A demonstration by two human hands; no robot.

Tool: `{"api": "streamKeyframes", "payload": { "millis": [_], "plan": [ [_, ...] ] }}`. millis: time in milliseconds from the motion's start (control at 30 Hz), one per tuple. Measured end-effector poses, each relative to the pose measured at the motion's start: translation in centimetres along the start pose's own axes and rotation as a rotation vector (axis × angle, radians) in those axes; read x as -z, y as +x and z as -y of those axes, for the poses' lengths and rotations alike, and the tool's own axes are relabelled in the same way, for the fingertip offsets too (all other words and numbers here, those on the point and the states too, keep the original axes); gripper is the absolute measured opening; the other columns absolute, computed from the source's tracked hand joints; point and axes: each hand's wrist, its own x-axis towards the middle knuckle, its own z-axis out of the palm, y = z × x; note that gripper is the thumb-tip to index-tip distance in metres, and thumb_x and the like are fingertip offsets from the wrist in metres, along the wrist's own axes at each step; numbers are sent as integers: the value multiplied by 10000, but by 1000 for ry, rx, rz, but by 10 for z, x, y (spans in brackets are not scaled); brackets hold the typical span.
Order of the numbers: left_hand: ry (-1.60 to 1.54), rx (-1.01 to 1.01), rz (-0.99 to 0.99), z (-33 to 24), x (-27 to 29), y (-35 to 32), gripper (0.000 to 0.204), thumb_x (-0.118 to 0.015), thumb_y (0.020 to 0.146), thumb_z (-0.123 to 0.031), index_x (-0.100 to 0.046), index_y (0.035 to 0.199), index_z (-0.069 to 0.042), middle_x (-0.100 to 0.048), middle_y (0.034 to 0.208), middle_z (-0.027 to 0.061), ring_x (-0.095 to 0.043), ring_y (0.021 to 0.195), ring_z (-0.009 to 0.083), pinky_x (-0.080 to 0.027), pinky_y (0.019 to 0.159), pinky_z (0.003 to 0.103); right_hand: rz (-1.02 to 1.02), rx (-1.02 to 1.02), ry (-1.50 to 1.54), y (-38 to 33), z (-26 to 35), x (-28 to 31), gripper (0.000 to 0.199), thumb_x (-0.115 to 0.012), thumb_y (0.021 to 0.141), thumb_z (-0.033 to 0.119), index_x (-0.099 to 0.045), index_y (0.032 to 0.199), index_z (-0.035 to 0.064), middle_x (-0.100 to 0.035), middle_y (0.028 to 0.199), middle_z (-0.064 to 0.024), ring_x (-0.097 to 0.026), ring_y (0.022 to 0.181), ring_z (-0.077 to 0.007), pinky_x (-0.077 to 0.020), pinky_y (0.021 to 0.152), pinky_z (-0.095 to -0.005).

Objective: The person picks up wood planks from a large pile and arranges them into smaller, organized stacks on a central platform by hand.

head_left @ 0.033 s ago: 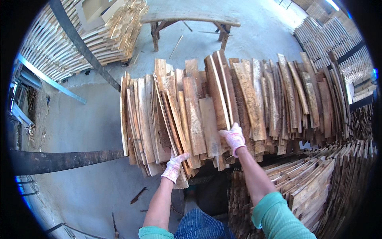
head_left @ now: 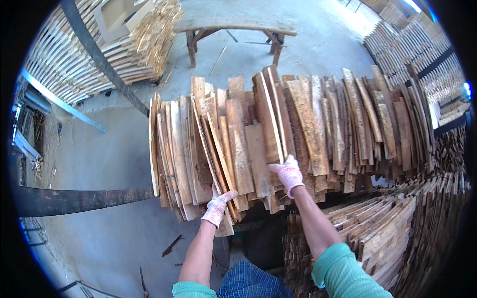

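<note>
A long row of rough wooden boards (head_left: 241, 154) stands on edge, packed side by side across the middle. My left hand (head_left: 216, 207), in a pale pink-stained glove, grips the near ends of a few narrow boards (head_left: 217, 154); its thumb lies over them and its other fingers are partly hidden. Farther right, my right hand (head_left: 288, 175), gloved alike, is closed around the near end of a taller dark board with pale edges (head_left: 271, 114). That board rises a little above its neighbours. The fingertips behind it are hidden.
A wooden bench (head_left: 236, 26) stands beyond the row. Stacked strips (head_left: 144, 49) with an open cardboard box (head_left: 117, 20) rise at far left. More stacked boards (head_left: 382, 233) lie at near right. A dark metal bar (head_left: 84, 201) reaches the row's left end.
</note>
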Motion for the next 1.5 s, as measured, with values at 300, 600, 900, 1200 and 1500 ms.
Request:
{"api": "streamKeyframes", "payload": {
  "millis": [300,600,900,1200,1500],
  "plan": [
    [-237,139,89,-103,-15,-98,607,-778,848,-415,-564,1258,-21,-688,1042,110,-699,897,276,-610,810,427,471,-353,865,-254,-17,46,585,-829,845,246,-533,1297,21,-674,1157,-105,-695,981,-194,-606,816,-356],
    [-328,251,365,-47,-25,-281,776,-691,843,-591,-537,1327,-4,-672,1084,168,-682,956,299,-588,839,448,-159,89,20,-423,-150,220,697,-818,759,517,-599,1137,-26,-631,1055,-216,-632,1021,-370,-511,899,-425],
    [-239,331,654,-21,-114,-454,884,-831,741,-468,-474,1359,55,-652,1127,215,-681,992,351,-582,887,491,-777,-204,-892,-635,-332,330,783,-759,786,379,-492,1420,5,-602,1024,-175,-613,944,-355,-506,822,-489],
    [14,372,954,14,-207,-526,882,-829,735,-394,-462,1366,102,-656,1148,242,-703,1018,355,-632,843,458,-439,-415,-526,-624,-364,367,848,-664,876,588,-396,1527,116,-498,1386,-265,-448,1347,-428,-384,1091,-542],
    [26,661,990,110,-239,-536,839,-827,765,-386,-460,1385,44,-643,1176,208,-665,1054,348,-586,926,472,-648,-342,-359,-556,-384,332,768,-709,877,507,-412,1538,253,-450,1396,-243,-459,1320,-455,-407,1074,-569]
  ]
}}
